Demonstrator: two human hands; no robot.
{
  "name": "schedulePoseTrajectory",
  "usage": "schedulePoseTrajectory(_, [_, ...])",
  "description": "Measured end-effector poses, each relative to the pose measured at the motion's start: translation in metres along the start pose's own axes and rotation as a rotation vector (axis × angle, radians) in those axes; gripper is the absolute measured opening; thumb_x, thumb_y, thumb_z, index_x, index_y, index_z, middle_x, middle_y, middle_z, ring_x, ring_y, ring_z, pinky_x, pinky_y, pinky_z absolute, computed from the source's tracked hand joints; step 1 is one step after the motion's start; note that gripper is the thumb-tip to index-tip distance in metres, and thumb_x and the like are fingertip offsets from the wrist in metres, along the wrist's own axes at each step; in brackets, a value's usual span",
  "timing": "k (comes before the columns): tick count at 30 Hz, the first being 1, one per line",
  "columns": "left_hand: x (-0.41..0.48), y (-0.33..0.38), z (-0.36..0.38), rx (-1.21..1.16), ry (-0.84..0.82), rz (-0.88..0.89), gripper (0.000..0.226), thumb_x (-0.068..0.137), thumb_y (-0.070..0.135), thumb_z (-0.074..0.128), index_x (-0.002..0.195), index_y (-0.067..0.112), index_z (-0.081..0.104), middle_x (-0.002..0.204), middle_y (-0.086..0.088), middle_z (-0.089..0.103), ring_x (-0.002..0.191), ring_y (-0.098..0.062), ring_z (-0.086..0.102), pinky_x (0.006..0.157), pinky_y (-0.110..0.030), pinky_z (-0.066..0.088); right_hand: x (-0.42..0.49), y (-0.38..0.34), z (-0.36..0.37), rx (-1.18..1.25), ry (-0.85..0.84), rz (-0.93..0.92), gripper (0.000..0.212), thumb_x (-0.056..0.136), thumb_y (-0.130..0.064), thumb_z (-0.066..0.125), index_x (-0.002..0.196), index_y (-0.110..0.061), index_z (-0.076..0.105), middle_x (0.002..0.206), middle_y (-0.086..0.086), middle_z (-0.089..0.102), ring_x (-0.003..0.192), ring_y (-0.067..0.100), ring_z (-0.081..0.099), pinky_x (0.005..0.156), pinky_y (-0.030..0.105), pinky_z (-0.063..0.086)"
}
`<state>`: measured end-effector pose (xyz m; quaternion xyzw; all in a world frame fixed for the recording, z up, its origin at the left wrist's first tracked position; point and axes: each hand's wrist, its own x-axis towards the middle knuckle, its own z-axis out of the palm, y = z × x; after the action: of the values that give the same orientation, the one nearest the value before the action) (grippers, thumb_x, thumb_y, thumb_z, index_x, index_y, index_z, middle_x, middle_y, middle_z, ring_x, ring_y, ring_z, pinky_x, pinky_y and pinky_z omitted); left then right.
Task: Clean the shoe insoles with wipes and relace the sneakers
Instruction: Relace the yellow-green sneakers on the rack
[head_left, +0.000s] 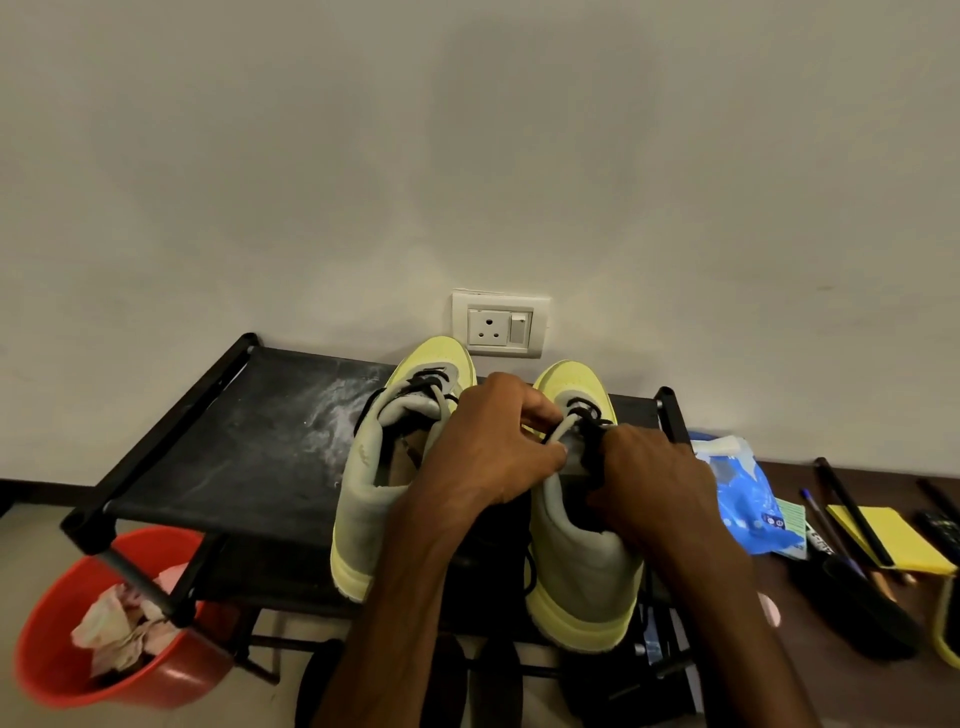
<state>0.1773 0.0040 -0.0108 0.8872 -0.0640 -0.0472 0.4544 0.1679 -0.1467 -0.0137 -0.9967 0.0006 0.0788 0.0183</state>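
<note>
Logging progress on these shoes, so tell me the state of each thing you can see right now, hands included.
left sneaker: upright on rack, laced, untouched.
right sneaker: upright on rack, both hands at its lacing.
left hand: pinches the right sneaker.
right hand: grips black lace.
red bucket: holds crumpled wipes.
wall socket: nothing plugged in.

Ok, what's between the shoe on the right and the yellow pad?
A blue packet lies between the shoe and pad, in the head view.
</note>
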Motion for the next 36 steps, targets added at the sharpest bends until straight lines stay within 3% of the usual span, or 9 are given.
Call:
schedulePoseTrajectory(5, [0.001,0.000,0.003,-0.027,-0.011,-0.013,0.040,0.082,0.023,0.082,0.121,0.023,0.073,0.113,0.005,0.074,0.097,-0.008,0.070,0.089,-0.026,0.058,0.000,0.003,0.001,0.036,0.000,-0.045,0.029,0.084,-0.036,0.075,0.102,-0.019,0.059,0.101,0.001,0.059,0.093,0.022,0.061,0.078,0.031,0.050])
schedulePoseTrajectory(10, [0.000,0.001,0.002,-0.062,0.015,-0.027,0.037,0.081,0.026,0.081,0.117,0.022,0.075,0.107,0.005,0.076,0.092,-0.006,0.070,0.086,-0.027,0.059,0.004,0.012,0.007,0.258,0.079,-0.061,0.025,0.076,-0.029,0.077,0.065,-0.021,0.056,0.067,-0.005,0.055,0.060,0.012,0.052,0.054,0.024,0.039])
schedulePoseTrajectory(14, [0.002,0.002,0.006,-0.065,0.044,-0.033,0.041,0.078,0.021,0.082,0.118,0.021,0.073,0.108,0.005,0.075,0.091,-0.005,0.070,0.081,-0.021,0.058,0.001,0.024,0.011,0.263,0.233,-0.149,0.038,0.087,-0.055,0.064,0.076,-0.020,0.075,0.093,-0.004,0.059,0.072,0.018,0.057,0.063,0.033,0.048])
schedulePoseTrajectory(19, [0.003,0.002,0.006,-0.003,0.065,0.001,0.046,0.080,0.021,0.079,0.125,0.022,0.068,0.111,0.007,0.073,0.087,-0.005,0.069,0.076,-0.017,0.058,-0.009,0.031,-0.006,0.231,0.287,-0.240,0.032,0.083,-0.054,0.070,0.095,-0.026,0.082,0.144,-0.003,0.059,0.116,0.023,0.063,0.086,0.036,0.054])
schedulePoseTrajectory(22, [-0.001,0.004,0.003,0.082,-0.002,0.058,0.062,0.082,0.026,0.079,0.139,0.028,0.055,0.127,0.010,0.065,0.098,-0.004,0.065,0.080,-0.014,0.053,-0.009,0.036,-0.007,0.360,0.392,-0.262,0.040,0.084,-0.064,0.058,0.096,-0.034,0.082,0.140,-0.012,0.062,0.112,0.017,0.066,0.084,0.035,0.056])
schedulePoseTrajectory(25, [-0.006,0.010,0.007,0.266,-0.055,0.124,0.078,0.079,0.035,0.082,0.145,0.034,0.042,0.139,0.010,0.053,0.118,-0.010,0.055,0.095,-0.024,0.047,-0.008,0.038,-0.003,0.471,0.494,-0.296,0.032,0.087,-0.061,0.059,0.093,-0.039,0.082,0.126,-0.016,0.070,0.095,0.012,0.070,0.075,0.039,0.058])
schedulePoseTrajectory(28, [-0.008,0.016,0.022,0.378,0.121,0.190,0.065,0.077,0.040,0.082,0.132,0.035,0.048,0.130,0.010,0.049,0.116,-0.011,0.052,0.085,-0.021,0.040,-0.007,0.041,0.000,0.537,0.577,-0.311,0.030,0.085,-0.057,0.065,0.090,-0.034,0.083,0.116,-0.015,0.073,0.085,0.009,0.071,0.069,0.040,0.059])
schedulePoseTrajectory(31, [-0.003,0.014,0.029,0.232,0.305,0.197,0.047,0.074,0.019,0.082,0.110,0.030,0.055,0.112,0.008,0.054,0.092,-0.014,0.059,0.070,-0.019,0.042,-0.003,0.049,0.001,0.591,0.555,-0.328,0.037,0.077,-0.063,0.067,0.088,-0.032,0.083,0.113,-0.015,0.074,0.087,0.008,0.070,0.068,0.041,0.060])
schedulePoseTrajectory(36, [0.005,0.005,0.020,0.224,0.325,0.316,0.023,0.069,0.018,0.086,0.081,0.028,0.069,0.079,0.015,0.063,0.069,-0.006,0.060,0.068,-0.027,0.053,0.002,0.058,0.011,0.532,0.533,-0.376,0.024,0.073,-0.045,0.080,0.091,-0.030,0.076,0.118,-0.015,0.069,0.103,0.010,0.065,0.074,0.040,0.059])
